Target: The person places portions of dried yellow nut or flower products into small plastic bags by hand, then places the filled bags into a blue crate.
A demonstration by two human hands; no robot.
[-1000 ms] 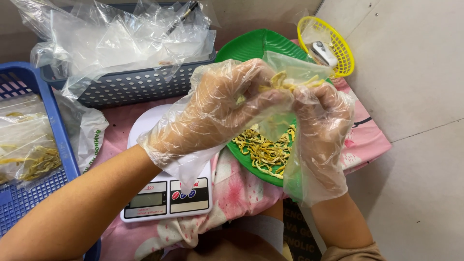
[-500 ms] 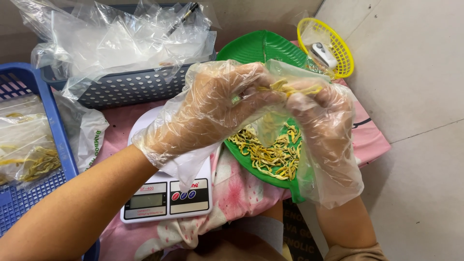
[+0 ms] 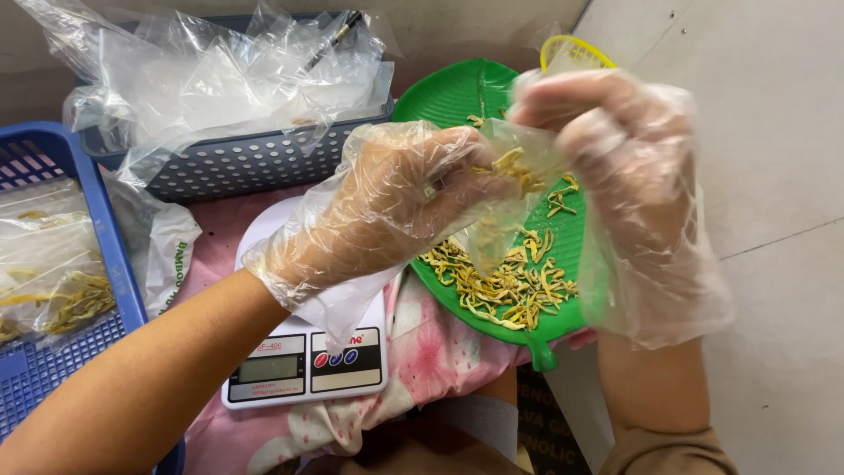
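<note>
Both my hands wear loose clear plastic gloves and meet above a green leaf-shaped tray (image 3: 457,101). My left hand (image 3: 396,198) pinches yellow dried strips (image 3: 514,167) at the mouth of a small clear plastic bag (image 3: 501,207). My right hand (image 3: 620,145) grips the bag's upper edge and holds it open. A loose pile of the same yellow strips (image 3: 505,281) lies on the tray under the bag. A white digital kitchen scale (image 3: 303,365) sits below my left wrist.
A grey perforated basket (image 3: 233,163) full of empty clear bags stands at the back. A blue basket (image 3: 61,290) at the left holds filled bags of strips. A yellow basket (image 3: 576,51) peeks behind my right hand. Pink floral cloth (image 3: 431,352) covers the surface.
Both hands and the bag have risen and shifted right. My right hand now lifts the bag's edge higher, covering most of the yellow basket.
</note>
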